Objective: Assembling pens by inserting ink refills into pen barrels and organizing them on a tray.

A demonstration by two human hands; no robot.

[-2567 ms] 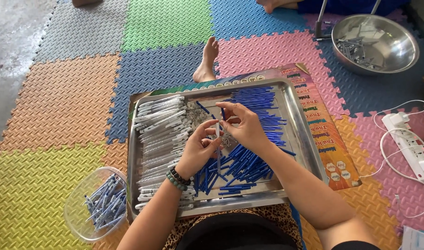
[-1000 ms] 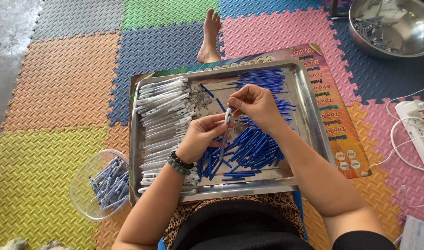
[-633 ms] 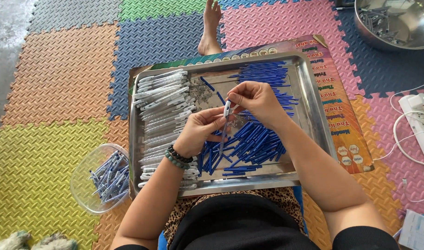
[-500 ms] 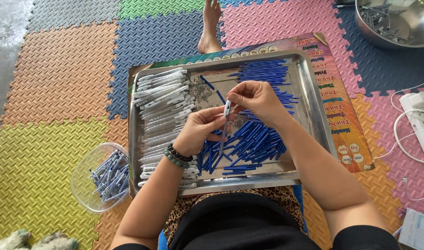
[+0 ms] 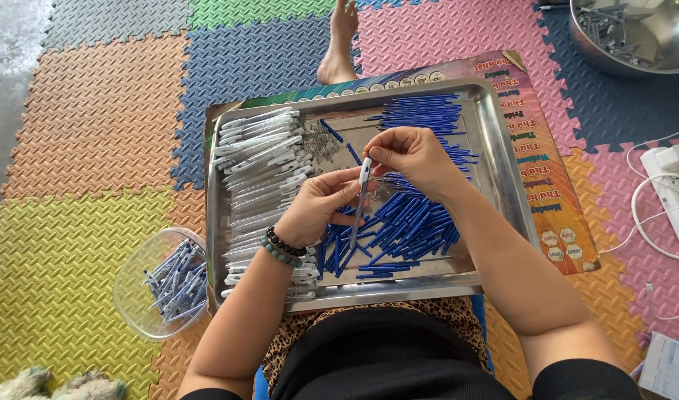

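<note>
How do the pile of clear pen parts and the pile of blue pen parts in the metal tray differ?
The clear pen parts fill the tray's left side; the blue pen parts fill its middle and right. The clear ones are see-through with white clips; the blue ones are solid blue, thin sticks. The clear ones lie mostly in one stacked column, while the blue ones nearest the person are more scattered. Both lie flat in the same metal tray.

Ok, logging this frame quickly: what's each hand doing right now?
Left hand: closed on the pen, gripping its barrel.
Right hand: closed, fingertips pinching the pen's top end.
</note>
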